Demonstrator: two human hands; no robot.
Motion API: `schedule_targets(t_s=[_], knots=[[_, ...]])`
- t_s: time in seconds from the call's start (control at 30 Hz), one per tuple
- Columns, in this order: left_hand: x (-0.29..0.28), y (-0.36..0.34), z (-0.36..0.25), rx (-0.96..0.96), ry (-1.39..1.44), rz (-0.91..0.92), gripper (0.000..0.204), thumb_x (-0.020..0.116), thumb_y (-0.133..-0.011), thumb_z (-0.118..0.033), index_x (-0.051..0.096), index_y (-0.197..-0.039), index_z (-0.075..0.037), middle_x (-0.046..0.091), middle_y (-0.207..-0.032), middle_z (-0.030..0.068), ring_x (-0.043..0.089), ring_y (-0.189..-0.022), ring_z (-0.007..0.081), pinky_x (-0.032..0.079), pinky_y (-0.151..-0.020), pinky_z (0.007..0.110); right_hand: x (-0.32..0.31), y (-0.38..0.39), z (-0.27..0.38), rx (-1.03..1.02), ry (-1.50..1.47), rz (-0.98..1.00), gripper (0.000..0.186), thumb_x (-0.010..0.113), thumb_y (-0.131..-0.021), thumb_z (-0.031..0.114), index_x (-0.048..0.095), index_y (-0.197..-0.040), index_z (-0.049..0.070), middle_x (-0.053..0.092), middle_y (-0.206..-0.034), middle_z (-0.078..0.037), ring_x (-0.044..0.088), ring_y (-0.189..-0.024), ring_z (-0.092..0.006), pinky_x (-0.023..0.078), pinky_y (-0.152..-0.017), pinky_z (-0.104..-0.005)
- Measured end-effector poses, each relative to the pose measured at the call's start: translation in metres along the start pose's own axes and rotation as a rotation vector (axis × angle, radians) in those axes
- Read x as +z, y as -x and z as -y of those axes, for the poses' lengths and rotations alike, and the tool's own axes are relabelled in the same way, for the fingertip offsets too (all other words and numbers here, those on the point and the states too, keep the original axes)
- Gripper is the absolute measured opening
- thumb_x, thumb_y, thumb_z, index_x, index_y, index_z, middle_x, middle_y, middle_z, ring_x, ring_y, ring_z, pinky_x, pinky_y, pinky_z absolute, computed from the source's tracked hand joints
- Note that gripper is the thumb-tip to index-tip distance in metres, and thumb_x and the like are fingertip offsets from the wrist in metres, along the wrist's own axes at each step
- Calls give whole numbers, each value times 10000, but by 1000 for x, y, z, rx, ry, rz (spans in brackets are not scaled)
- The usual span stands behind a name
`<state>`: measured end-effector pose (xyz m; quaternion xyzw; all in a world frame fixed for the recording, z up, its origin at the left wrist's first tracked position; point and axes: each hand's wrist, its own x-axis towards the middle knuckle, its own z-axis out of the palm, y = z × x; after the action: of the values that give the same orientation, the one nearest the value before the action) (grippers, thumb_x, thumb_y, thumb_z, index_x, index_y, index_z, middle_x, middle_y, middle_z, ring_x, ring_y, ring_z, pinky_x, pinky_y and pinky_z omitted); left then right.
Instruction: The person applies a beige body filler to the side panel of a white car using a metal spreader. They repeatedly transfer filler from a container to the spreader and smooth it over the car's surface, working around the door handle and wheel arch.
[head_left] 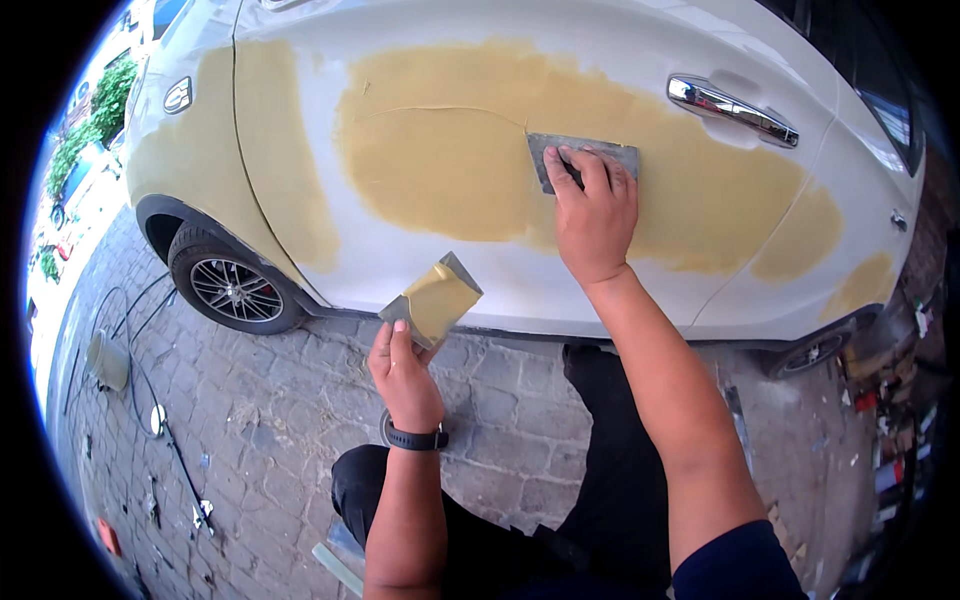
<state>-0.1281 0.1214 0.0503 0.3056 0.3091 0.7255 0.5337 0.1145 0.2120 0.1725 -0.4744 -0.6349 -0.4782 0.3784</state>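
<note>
A white car door [420, 295] carries a broad patch of yellow body filler [440, 160]. My right hand [600, 215] grips a flat grey spreader [625, 155], its fingers pressed on the blade, which lies against the filler. A thin curved ridge runs through the filler to the left of that blade. Lower and to the left, my left hand [405, 375] pinches the corner of a second grey plate [452, 266], held apart from the door. Yellow filler [440, 303] coats much of this plate's face.
A chrome door handle [735, 110] sits right of the spreader. The front wheel [235, 290] is at left. A bucket [108, 360] and a black hose [180, 460] lie on the paving [270, 440]. Assorted clutter [890, 450] lines the far right.
</note>
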Motion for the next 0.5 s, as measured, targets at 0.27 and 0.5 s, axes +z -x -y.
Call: schedule_targets(t_s=[0.27,0.5], knots=[[2,0,7,-12,-16,12,311,557,-1118,-222,658,-1282,22,738,-1211,105,745,-1085,214,622,-960,414,8,87,13,-23,-8,87,284,725,-967,173,788,-1241,210,710,-1224,42,664,-1201,-207,498,-1100,-445],[3,2,6,-23,-40,23,311,542,-1121,-216,659,-1281,24,737,-1210,105,745,-1087,219,621,-958,412,-43,86,8,13,-136,231,318,700,-922,77,787,-1222,136,720,-1181,-14,681,-1143,-246,495,-1063,-461]])
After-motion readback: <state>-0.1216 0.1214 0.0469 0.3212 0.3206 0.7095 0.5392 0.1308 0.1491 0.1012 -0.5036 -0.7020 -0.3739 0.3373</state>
